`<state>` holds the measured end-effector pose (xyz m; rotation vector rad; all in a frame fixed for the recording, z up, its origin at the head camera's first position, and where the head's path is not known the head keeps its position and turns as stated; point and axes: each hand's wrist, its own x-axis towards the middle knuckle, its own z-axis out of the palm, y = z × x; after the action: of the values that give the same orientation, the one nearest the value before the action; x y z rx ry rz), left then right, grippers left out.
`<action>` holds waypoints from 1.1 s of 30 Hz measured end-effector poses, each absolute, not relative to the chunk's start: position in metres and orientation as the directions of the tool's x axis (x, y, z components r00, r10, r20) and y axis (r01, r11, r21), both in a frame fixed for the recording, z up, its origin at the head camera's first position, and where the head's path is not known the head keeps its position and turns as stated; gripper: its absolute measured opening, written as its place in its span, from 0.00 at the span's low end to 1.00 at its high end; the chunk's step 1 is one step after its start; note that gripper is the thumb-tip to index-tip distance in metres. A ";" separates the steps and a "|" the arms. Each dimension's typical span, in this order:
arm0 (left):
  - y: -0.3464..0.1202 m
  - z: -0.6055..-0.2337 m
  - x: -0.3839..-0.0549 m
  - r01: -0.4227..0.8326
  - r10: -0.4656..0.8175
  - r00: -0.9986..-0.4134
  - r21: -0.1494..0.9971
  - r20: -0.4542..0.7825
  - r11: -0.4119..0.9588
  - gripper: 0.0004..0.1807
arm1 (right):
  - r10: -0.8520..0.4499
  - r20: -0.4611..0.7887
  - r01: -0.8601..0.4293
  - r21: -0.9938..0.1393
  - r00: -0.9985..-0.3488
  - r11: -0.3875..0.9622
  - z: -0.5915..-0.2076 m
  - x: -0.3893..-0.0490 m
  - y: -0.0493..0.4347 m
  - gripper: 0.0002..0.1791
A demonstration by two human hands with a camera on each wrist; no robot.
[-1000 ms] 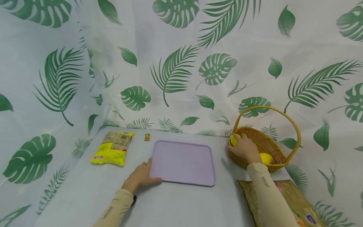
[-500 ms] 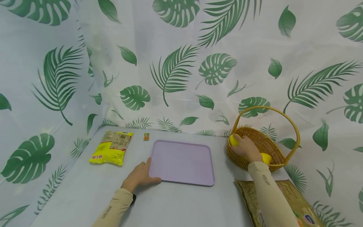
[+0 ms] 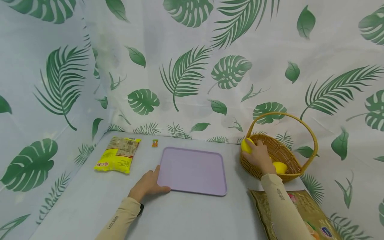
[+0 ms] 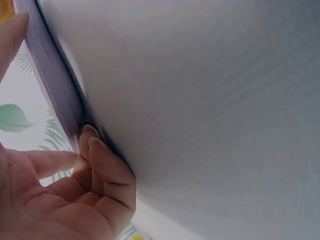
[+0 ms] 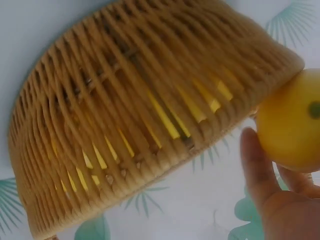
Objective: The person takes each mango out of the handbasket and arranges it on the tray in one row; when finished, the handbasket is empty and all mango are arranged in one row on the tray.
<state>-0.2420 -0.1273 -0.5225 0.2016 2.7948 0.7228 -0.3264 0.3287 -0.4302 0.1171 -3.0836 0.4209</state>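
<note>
In the head view my right hand (image 3: 258, 154) grips a yellow lemon (image 3: 247, 145) at the left rim of the brown wicker basket (image 3: 280, 146). The right wrist view shows this lemon (image 5: 295, 120) at the basket's rim, thumb and fingers around it. Another lemon (image 3: 280, 167) lies inside the basket, and yellow shows through the weave. My left hand (image 3: 149, 183) holds the near left corner of the pale purple tray (image 3: 192, 171), thumb at the front edge. Its curled fingertips press against the tray's rim (image 4: 57, 80) in the left wrist view.
A yellow bag of dry food (image 3: 118, 155) lies at the back left, beside a small orange packet (image 3: 154, 143). On the near right, a large gold bag (image 3: 303, 203) lies partly under the right forearm. A leaf-print curtain (image 3: 186, 73) stands behind the white table (image 3: 192, 216).
The right hand has raised the lemon slightly at the basket's left rim, so more of it shows. The left hand and tray stay in place.
</note>
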 end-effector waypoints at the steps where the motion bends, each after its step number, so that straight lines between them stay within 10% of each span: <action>1: -0.127 -0.522 -0.242 0.073 0.195 -0.960 0.493 -0.201 0.867 0.66 | -0.073 0.052 -0.085 -0.271 -0.996 0.959 -0.431 -0.326 0.328 0.38; 33: -0.127 -0.520 -0.240 0.093 0.204 -0.964 0.496 -0.173 0.863 0.65 | -0.207 0.124 -0.240 -0.408 -0.970 0.881 -0.457 -0.323 0.253 0.39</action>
<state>-0.2398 -0.1270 -0.5198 0.2274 2.8172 0.7343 -0.3230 0.2531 -0.4572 0.3545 -2.9720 0.6592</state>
